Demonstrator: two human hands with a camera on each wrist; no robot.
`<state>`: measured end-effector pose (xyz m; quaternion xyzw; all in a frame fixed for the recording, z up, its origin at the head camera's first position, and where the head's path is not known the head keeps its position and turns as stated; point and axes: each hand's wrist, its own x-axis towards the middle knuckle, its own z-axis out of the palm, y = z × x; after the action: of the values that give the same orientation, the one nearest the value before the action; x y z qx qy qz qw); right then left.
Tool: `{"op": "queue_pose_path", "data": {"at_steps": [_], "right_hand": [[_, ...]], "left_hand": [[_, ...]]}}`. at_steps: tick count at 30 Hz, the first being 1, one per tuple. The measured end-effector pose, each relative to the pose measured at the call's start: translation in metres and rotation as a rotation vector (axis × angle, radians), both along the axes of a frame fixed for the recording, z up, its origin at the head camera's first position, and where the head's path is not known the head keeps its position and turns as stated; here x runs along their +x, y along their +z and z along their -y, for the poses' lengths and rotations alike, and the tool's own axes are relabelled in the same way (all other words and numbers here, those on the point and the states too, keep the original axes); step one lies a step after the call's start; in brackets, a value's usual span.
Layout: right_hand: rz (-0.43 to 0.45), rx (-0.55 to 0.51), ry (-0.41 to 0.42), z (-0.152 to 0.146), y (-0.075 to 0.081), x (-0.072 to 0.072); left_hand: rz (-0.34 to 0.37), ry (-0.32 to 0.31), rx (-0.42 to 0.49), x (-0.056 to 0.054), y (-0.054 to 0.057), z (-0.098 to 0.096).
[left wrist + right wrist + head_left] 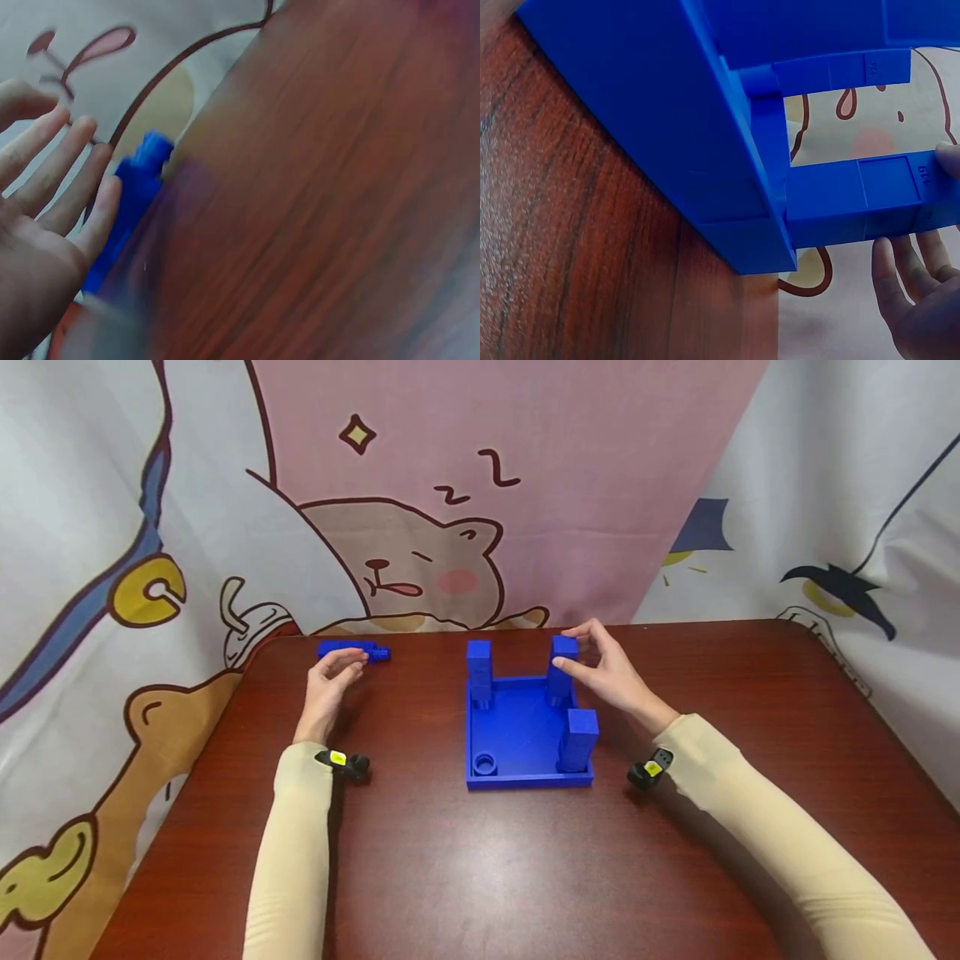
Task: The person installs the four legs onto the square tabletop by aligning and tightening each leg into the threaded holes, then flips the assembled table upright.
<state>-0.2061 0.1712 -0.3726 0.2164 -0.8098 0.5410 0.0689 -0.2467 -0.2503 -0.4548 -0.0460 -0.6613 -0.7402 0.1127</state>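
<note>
A square blue tray-like base (517,779) lies on the table with blue square posts standing at three corners: back left (480,668), front right (579,739) and back right. At its front-left corner is a round socket (485,765). My right hand (611,672) holds the back-right post (564,647) near its top, thumb on one side and fingers on the other; the right wrist view shows this post (855,195) seated on the base. Over by the far left edge, my left hand (330,689) hovers beside a loose blue post (381,653), fingers loosely extended and holding nothing.
The brown wooden table (450,877) ends at a printed cloth (600,485) hanging behind and at the sides. The loose post lies close to the table's back edge. Both wrists wear black camera bands (651,768).
</note>
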Motion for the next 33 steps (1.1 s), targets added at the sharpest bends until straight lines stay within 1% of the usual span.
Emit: {"op": "queue_pose_path", "data": {"at_steps": [2, 4, 5, 6, 9, 12, 13, 14, 17, 21, 26, 28, 33], "right_hand": [[-0.002, 0.009, -0.001, 0.0, 0.0, 0.0], [-0.002, 0.015, 0.0, 0.0, 0.001, 0.0], [0.0, 0.017, 0.0, 0.0, 0.001, 0.001], [0.003, 0.019, -0.001, 0.0, 0.001, 0.001], [0.009, 0.02, -0.002, 0.0, 0.002, 0.002], [0.011, 0.017, -0.004, 0.001, 0.003, 0.003], [0.011, 0.016, -0.004, 0.001, 0.003, 0.003], [0.012, 0.014, -0.003, 0.001, 0.003, 0.003], [0.012, 0.014, -0.007, 0.001, 0.003, 0.003], [0.014, 0.013, -0.005, 0.002, 0.002, 0.002], [0.022, 0.002, -0.001, 0.002, 0.002, 0.003], [0.027, -0.001, -0.002, 0.002, 0.002, 0.003], [0.03, 0.01, -0.002, 0.0, 0.003, 0.003]], "left_hand": [[0.021, 0.068, 0.055, -0.001, -0.003, 0.009], [0.04, 0.136, 0.088, -0.002, -0.004, 0.018], [0.05, 0.164, 0.08, -0.003, -0.005, 0.023], [0.067, 0.193, 0.066, -0.001, -0.003, 0.026], [0.105, 0.277, 0.0, -0.003, -0.003, 0.037], [0.131, 0.341, -0.057, -0.007, -0.003, 0.046], [0.133, 0.356, -0.072, -0.01, -0.006, 0.049], [0.139, 0.36, -0.09, -0.011, -0.006, 0.051], [0.177, 0.326, -0.132, -0.015, -0.006, 0.052], [0.214, 0.23, -0.198, -0.018, -0.005, 0.051], [0.241, 0.137, -0.333, -0.021, -0.004, 0.05], [0.255, 0.117, -0.381, -0.022, -0.004, 0.05], [0.269, 0.082, -0.443, -0.023, -0.004, 0.049]]}}
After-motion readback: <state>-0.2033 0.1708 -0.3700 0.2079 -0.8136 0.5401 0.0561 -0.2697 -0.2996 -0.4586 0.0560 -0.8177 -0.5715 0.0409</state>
